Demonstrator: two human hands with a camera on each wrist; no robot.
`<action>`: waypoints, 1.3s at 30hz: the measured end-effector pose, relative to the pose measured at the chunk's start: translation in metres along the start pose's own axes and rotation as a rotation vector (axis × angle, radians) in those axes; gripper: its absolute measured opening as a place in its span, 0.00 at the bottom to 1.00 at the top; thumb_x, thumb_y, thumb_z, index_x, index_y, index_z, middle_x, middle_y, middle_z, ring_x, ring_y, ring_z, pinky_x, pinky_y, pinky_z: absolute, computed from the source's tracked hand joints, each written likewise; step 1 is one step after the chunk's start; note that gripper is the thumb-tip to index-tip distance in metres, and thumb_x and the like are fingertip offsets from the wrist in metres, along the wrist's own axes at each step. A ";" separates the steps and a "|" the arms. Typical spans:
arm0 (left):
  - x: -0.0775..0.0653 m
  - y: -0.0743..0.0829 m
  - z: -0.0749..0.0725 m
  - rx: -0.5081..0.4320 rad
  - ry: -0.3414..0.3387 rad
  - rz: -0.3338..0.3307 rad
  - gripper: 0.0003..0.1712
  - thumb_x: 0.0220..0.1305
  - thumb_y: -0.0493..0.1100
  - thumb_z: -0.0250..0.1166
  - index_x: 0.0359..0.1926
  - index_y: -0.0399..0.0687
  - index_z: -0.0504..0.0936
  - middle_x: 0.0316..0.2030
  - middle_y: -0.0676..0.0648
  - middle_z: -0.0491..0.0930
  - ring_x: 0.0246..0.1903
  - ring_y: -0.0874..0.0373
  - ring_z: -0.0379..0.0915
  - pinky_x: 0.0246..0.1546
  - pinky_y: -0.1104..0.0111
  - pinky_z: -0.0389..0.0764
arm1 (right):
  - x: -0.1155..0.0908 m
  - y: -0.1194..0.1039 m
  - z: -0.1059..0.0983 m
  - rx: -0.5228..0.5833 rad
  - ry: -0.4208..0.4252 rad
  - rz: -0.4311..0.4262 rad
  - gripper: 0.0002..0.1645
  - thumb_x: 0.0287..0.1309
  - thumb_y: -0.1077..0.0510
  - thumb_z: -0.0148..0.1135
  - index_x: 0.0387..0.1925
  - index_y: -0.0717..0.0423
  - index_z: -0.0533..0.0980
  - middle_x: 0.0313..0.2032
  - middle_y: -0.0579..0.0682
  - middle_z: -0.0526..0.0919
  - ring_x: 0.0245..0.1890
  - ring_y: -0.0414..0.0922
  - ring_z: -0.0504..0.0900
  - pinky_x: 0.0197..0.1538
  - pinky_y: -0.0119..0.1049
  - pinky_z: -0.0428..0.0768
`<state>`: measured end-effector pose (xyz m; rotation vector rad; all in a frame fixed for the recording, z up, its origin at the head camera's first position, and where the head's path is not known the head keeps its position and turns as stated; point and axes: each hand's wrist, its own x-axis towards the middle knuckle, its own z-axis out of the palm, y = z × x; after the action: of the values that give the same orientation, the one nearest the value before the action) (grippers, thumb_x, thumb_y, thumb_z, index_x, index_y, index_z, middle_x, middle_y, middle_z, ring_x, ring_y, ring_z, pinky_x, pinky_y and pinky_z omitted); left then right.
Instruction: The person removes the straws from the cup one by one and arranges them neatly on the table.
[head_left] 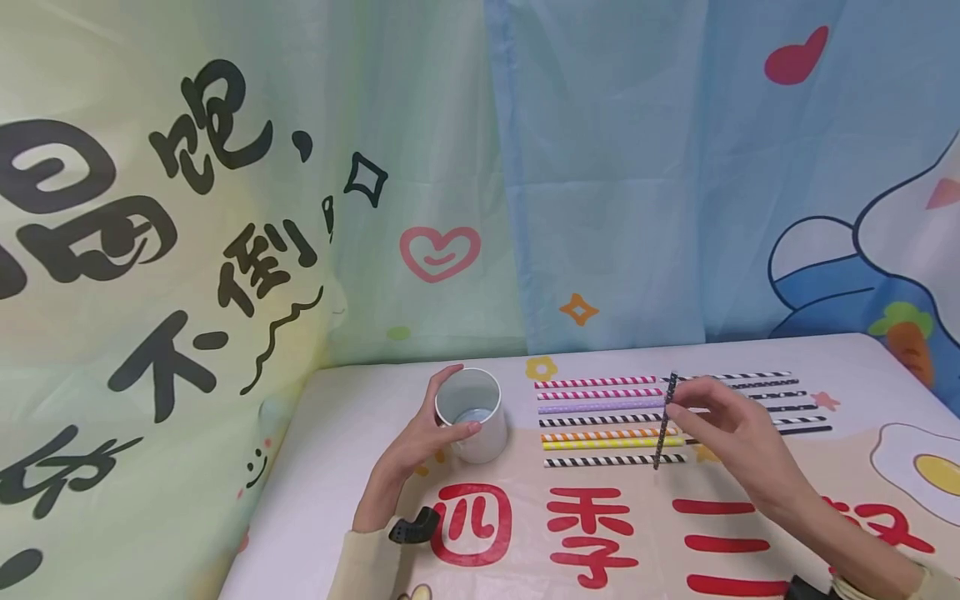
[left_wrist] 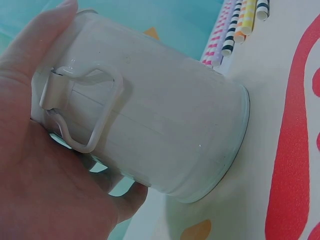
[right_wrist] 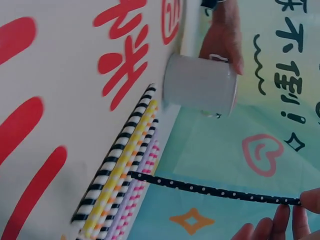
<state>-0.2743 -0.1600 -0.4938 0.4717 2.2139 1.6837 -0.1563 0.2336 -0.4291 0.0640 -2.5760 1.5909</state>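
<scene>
My left hand [head_left: 415, 439] grips a white mug [head_left: 486, 435] near its rim, thumb on the near side. The mug stands upright with its mouth showing; its wire-like handle [left_wrist: 102, 112] faces the palm in the left wrist view. Between thumb and fingertips, my right hand [head_left: 727, 425] pinches a black paper straw with white dots [right_wrist: 215, 191] by its upper part. That straw points down, slightly slanted, over the row of straws in the head view. In the right wrist view its free end overlaps the striped straws.
Pink, purple, orange, yellow and black-striped straws lie side by side right of the mug, such as a yellow straw [head_left: 600, 445]. Several dark straws [head_left: 806, 407] lie farther right, partly behind my right hand. A printed cloth covers the table [head_left: 315, 483]; a curtain [head_left: 607, 167] hangs behind.
</scene>
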 end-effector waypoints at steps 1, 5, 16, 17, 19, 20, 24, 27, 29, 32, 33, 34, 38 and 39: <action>0.000 0.000 0.000 0.000 0.001 -0.001 0.52 0.60 0.49 0.73 0.75 0.74 0.48 0.70 0.48 0.60 0.71 0.46 0.56 0.69 0.42 0.64 | -0.001 0.001 -0.002 -0.008 -0.001 -0.004 0.19 0.70 0.49 0.59 0.57 0.52 0.75 0.48 0.36 0.78 0.47 0.29 0.79 0.47 0.20 0.79; -0.001 0.000 0.000 0.003 -0.007 0.012 0.52 0.61 0.49 0.72 0.76 0.72 0.48 0.71 0.47 0.59 0.71 0.45 0.55 0.69 0.42 0.64 | -0.006 0.005 -0.011 -0.089 0.007 -0.018 0.18 0.70 0.49 0.60 0.57 0.50 0.75 0.49 0.37 0.78 0.46 0.29 0.78 0.45 0.21 0.79; -0.002 0.002 -0.001 -0.006 -0.020 0.017 0.52 0.61 0.48 0.71 0.76 0.70 0.47 0.71 0.46 0.59 0.72 0.44 0.54 0.69 0.42 0.63 | -0.013 0.019 -0.023 -0.472 0.132 -0.146 0.14 0.59 0.52 0.72 0.46 0.44 0.81 0.48 0.50 0.82 0.50 0.33 0.72 0.41 0.13 0.68; -0.002 0.002 -0.001 -0.006 -0.021 0.018 0.52 0.61 0.48 0.71 0.76 0.70 0.47 0.71 0.45 0.58 0.72 0.44 0.54 0.69 0.42 0.63 | -0.014 0.022 -0.023 -0.502 0.144 -0.179 0.14 0.56 0.54 0.73 0.45 0.44 0.81 0.47 0.49 0.82 0.51 0.38 0.72 0.42 0.12 0.66; -0.002 0.003 -0.001 -0.005 -0.019 0.016 0.52 0.61 0.48 0.71 0.76 0.69 0.47 0.72 0.45 0.58 0.72 0.44 0.53 0.69 0.42 0.63 | -0.016 0.030 -0.022 -0.570 0.167 -0.243 0.17 0.51 0.58 0.76 0.43 0.44 0.82 0.45 0.49 0.82 0.51 0.46 0.72 0.43 0.11 0.64; -0.002 0.003 -0.001 -0.004 -0.019 0.017 0.52 0.61 0.48 0.71 0.76 0.69 0.47 0.72 0.45 0.58 0.72 0.44 0.53 0.69 0.42 0.63 | -0.017 0.033 -0.022 -0.604 0.176 -0.278 0.18 0.48 0.60 0.77 0.42 0.44 0.82 0.44 0.49 0.82 0.50 0.48 0.73 0.43 0.14 0.66; -0.002 0.002 -0.001 -0.007 -0.020 0.019 0.52 0.62 0.48 0.71 0.77 0.68 0.46 0.72 0.45 0.58 0.72 0.43 0.53 0.69 0.42 0.63 | -0.019 0.052 -0.023 -0.748 0.198 -0.406 0.23 0.37 0.60 0.81 0.40 0.45 0.83 0.41 0.47 0.83 0.47 0.46 0.76 0.44 0.32 0.78; -0.002 0.001 -0.001 -0.011 -0.024 0.019 0.52 0.62 0.48 0.71 0.77 0.68 0.47 0.72 0.44 0.58 0.72 0.42 0.53 0.69 0.42 0.63 | -0.020 0.066 -0.023 -0.816 0.160 -0.443 0.26 0.34 0.58 0.83 0.41 0.47 0.84 0.40 0.48 0.84 0.45 0.49 0.78 0.44 0.51 0.81; -0.002 0.001 -0.001 -0.011 -0.026 0.018 0.52 0.62 0.48 0.71 0.77 0.68 0.47 0.71 0.44 0.58 0.72 0.42 0.53 0.69 0.42 0.63 | -0.020 0.074 -0.024 -0.840 0.123 -0.432 0.25 0.35 0.57 0.83 0.41 0.48 0.84 0.40 0.50 0.84 0.44 0.50 0.78 0.45 0.56 0.80; -0.001 0.001 -0.001 -0.007 -0.022 0.016 0.52 0.62 0.49 0.71 0.77 0.68 0.46 0.71 0.44 0.58 0.72 0.42 0.53 0.69 0.42 0.63 | -0.018 0.084 -0.025 -0.864 0.069 -0.403 0.24 0.37 0.55 0.82 0.41 0.49 0.84 0.41 0.51 0.84 0.43 0.51 0.78 0.46 0.58 0.80; -0.001 0.001 -0.001 -0.005 -0.020 0.016 0.52 0.62 0.49 0.71 0.77 0.68 0.46 0.71 0.44 0.58 0.72 0.43 0.53 0.69 0.41 0.63 | -0.017 0.086 -0.026 -0.874 0.049 -0.388 0.24 0.38 0.55 0.82 0.41 0.49 0.84 0.41 0.52 0.84 0.43 0.51 0.78 0.47 0.58 0.80; -0.001 0.001 -0.001 -0.004 -0.020 0.016 0.52 0.62 0.49 0.71 0.77 0.68 0.46 0.71 0.44 0.58 0.72 0.43 0.53 0.69 0.41 0.63 | -0.016 0.089 -0.026 -0.885 0.034 -0.373 0.23 0.40 0.54 0.82 0.41 0.49 0.84 0.41 0.51 0.84 0.43 0.50 0.78 0.47 0.58 0.81; -0.001 0.001 -0.001 -0.002 -0.019 0.018 0.52 0.62 0.49 0.71 0.77 0.68 0.47 0.72 0.44 0.58 0.72 0.42 0.53 0.69 0.41 0.63 | -0.011 0.098 -0.029 -0.912 -0.048 -0.297 0.21 0.43 0.53 0.80 0.42 0.49 0.83 0.43 0.53 0.83 0.44 0.52 0.77 0.49 0.60 0.80; -0.001 0.001 -0.001 -0.002 -0.020 0.020 0.52 0.62 0.48 0.71 0.77 0.69 0.47 0.72 0.45 0.58 0.72 0.43 0.53 0.69 0.41 0.63 | -0.011 0.101 -0.030 -0.925 -0.059 -0.286 0.21 0.43 0.53 0.80 0.42 0.49 0.83 0.43 0.54 0.83 0.44 0.52 0.77 0.49 0.60 0.79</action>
<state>-0.2742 -0.1610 -0.4930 0.5093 2.1997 1.6838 -0.1531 0.3052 -0.5065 0.3685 -2.8941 0.2302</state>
